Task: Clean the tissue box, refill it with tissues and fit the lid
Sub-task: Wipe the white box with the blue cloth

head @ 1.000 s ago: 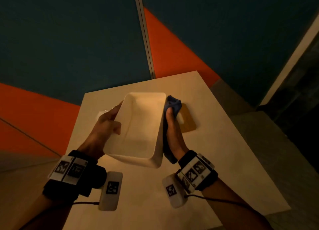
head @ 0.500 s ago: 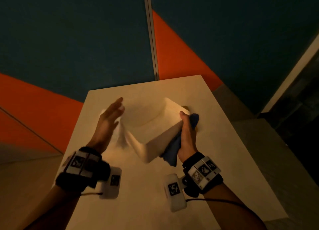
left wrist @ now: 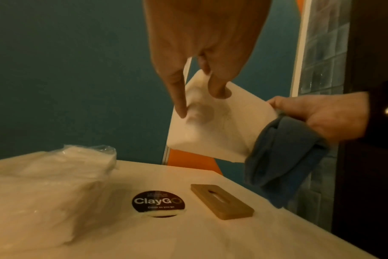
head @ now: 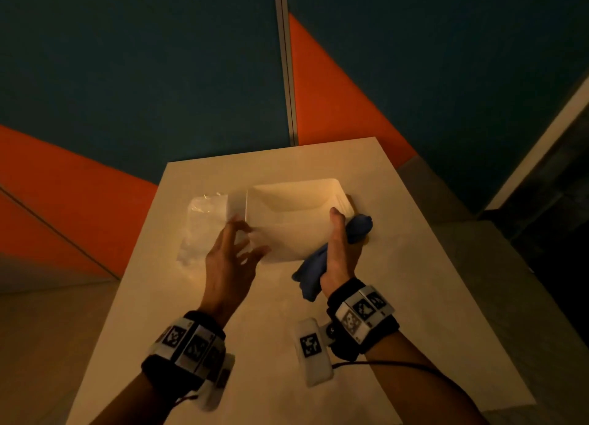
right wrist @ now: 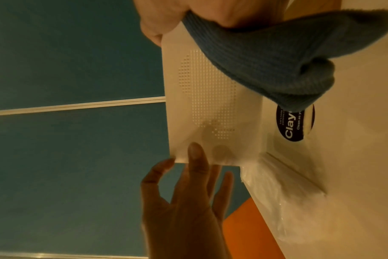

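Observation:
The white tissue box (head: 293, 220) hangs lidless above the table, its opening towards me. My right hand (head: 339, 246) grips its right end, thumb on the rim, with the blue cloth (head: 310, 275) bunched between palm and box. The right wrist view shows the cloth (right wrist: 266, 57) against the box's dotted underside (right wrist: 210, 105). My left hand (head: 245, 236) is open, its spread fingertips (left wrist: 179, 105) touching the box's left end (left wrist: 210, 126). The plastic-wrapped tissue pack (head: 204, 227) lies on the table at the left. The wooden slotted lid (left wrist: 222, 201) lies flat beneath the box.
The small white table (head: 318, 329) stands against a teal and orange wall, its edges close on every side. A round black ClayGo sticker (left wrist: 158, 201) sits between the tissue pack (left wrist: 44, 184) and the lid. A dark doorway is at the right.
The left hand let go of the box, and the right hand swung it round so that it now lies crosswise. The left fingertips have come back to its left end.

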`<state>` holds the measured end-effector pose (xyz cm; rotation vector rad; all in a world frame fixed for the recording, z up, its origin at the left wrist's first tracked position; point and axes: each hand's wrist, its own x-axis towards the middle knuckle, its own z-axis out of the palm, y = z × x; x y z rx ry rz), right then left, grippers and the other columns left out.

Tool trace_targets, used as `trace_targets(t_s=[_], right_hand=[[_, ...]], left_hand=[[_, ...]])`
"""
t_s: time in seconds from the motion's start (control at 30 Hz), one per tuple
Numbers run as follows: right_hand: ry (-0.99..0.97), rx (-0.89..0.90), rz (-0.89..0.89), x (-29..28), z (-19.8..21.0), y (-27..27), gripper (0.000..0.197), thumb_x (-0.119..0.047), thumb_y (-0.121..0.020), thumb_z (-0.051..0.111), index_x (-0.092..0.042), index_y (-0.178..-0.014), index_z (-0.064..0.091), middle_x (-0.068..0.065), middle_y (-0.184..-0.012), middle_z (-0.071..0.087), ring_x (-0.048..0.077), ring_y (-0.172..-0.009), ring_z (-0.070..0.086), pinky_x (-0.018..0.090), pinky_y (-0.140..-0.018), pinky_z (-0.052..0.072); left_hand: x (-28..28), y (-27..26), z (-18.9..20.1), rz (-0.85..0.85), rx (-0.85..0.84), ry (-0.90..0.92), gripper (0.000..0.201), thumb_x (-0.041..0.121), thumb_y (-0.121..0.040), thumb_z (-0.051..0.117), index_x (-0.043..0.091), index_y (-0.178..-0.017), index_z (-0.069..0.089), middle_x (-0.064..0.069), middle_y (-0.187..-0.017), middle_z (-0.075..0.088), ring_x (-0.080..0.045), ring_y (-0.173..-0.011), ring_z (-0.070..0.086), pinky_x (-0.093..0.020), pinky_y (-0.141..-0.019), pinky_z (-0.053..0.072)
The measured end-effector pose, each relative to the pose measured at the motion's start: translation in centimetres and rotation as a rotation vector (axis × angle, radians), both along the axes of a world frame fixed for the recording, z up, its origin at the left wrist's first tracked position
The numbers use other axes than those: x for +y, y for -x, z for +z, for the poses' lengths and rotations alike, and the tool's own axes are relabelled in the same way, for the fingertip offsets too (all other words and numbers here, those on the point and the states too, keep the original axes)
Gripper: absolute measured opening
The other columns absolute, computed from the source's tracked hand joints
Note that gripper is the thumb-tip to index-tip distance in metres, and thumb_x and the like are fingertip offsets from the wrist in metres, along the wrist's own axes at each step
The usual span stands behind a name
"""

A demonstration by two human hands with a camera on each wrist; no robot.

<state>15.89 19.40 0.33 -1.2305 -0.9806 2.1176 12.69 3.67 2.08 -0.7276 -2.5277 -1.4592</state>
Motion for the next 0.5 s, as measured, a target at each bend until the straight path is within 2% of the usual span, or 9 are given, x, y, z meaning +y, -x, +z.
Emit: trace_targets(t_s=[0.07, 0.1, 0.17, 0.23, 0.3, 0.33, 0.37, 0.43, 0.5], right_hand=[[-0.007, -0.028, 0.003, 0.2, -0.5, 0.1, 0.062, -0.048, -0.073, 0.072, -0.017, -0.122, 0.05, 0.002, -0.107, 0.06, 0.024, -0.099, 0.058, 0.038, -0.09, 0.044], [-0.011, -0.047, 0.023, 0.2, -0.7, 0.0, 0.066, -0.054, -0.069, 0.072, -0.018, -0.12, 0.05, 0.004, -0.108, 0.061, 0.026, -0.099, 0.059, 0.038, -0.09, 0.045], [-0.044, -0.078, 0.07, 0.1, -1.4, 0.1, 0.072, -0.061, -0.064, 0.071, -0.02, -0.12, 0.051, 0.005, -0.113, 0.063, 0.026, -0.101, 0.06, 0.039, -0.091, 0.045], [-0.11, -0.102, 0.161, 0.0, -2.3, 0.1, 0.074, -0.064, -0.065, 0.069, -0.022, -0.123, 0.051, 0.004, -0.114, 0.063, 0.024, -0.101, 0.06, 0.039, -0.089, 0.046], [-0.142, -0.148, 0.263, 0.0, -2.9, 0.0, 0.068, -0.064, -0.069, 0.068, -0.02, -0.118, 0.052, 0.008, -0.107, 0.066, 0.025, -0.095, 0.064, 0.038, -0.086, 0.051], [-0.137, -0.179, 0.291, 0.1, -3.6, 0.1, 0.061, -0.061, -0.072, 0.068, -0.018, -0.113, 0.054, 0.01, -0.103, 0.067, 0.026, -0.091, 0.065, 0.037, -0.084, 0.053], [-0.122, -0.207, 0.303, 0.2, -4.0, 0.1, 0.055, -0.056, -0.076, 0.068, -0.015, -0.11, 0.057, 0.012, -0.103, 0.068, 0.026, -0.091, 0.066, 0.038, -0.085, 0.054], [-0.088, -0.229, 0.313, 0.8, -5.3, -0.1, 0.046, -0.043, -0.082, 0.069, -0.008, -0.11, 0.061, 0.015, -0.112, 0.067, 0.029, -0.098, 0.065, 0.04, -0.086, 0.056], [-0.024, -0.18, 0.304, 1.3, -6.4, -0.8, 0.04, -0.029, -0.087, 0.067, -0.002, -0.116, 0.062, 0.016, -0.112, 0.067, 0.03, -0.097, 0.064, 0.037, -0.071, 0.059]], left_hand=[[0.1, 0.4, -0.1, -0.001, 0.055, 0.074, 0.049, 0.007, -0.079, 0.07, 0.01, -0.123, 0.047, 0.007, -0.114, 0.052, -0.016, -0.093, 0.065, -0.027, -0.066, 0.058], [0.3, 0.6, -0.1, 0.006, 0.077, 0.101, 0.046, 0.008, -0.081, 0.069, 0.011, -0.122, 0.049, 0.006, -0.109, 0.054, -0.014, -0.086, 0.065, -0.023, -0.061, 0.056], [0.3, 1.3, -0.9, 0.034, 0.081, 0.121, 0.024, 0.011, -0.083, 0.067, 0.009, -0.106, 0.06, 0.005, -0.094, 0.06, -0.02, -0.075, 0.068, -0.025, -0.056, 0.055], [0.1, 2.3, -2.2, 0.061, 0.068, 0.14, 0.008, 0.008, -0.083, 0.067, 0.006, -0.09, 0.064, 0.004, -0.084, 0.062, -0.023, -0.068, 0.066, -0.027, -0.056, 0.055], [0.1, 3.5, -3.2, 0.109, 0.032, 0.137, 0.005, 0.003, -0.082, 0.066, 0.004, -0.086, 0.063, 0.001, -0.078, 0.064, -0.02, -0.063, 0.061, -0.01, -0.053, 0.048], [0.2, 4.3, -3.4, 0.141, 0.013, 0.132, 0.006, 0.001, -0.081, 0.066, 0.004, -0.086, 0.063, -0.002, -0.076, 0.066, -0.019, -0.061, 0.059, -0.005, -0.052, 0.044], [0.4, 5.1, -3.7, 0.169, -0.004, 0.128, 0.006, 0.0, -0.082, 0.065, 0.003, -0.087, 0.063, -0.006, -0.076, 0.069, -0.019, -0.062, 0.059, -0.007, -0.053, 0.044], [0.8, 7.1, -3.9, 0.216, -0.071, 0.122, 0.007, 0.0, -0.084, 0.062, 0.001, -0.09, 0.061, -0.01, -0.08, 0.069, -0.019, -0.066, 0.058, -0.019, -0.061, 0.047], [1.3, 9.1, -4.1, 0.243, -0.175, 0.108, 0.006, 0.003, -0.086, 0.059, 0.001, -0.092, 0.06, -0.007, -0.08, 0.063, -0.019, -0.07, 0.056, -0.022, -0.067, 0.046]])
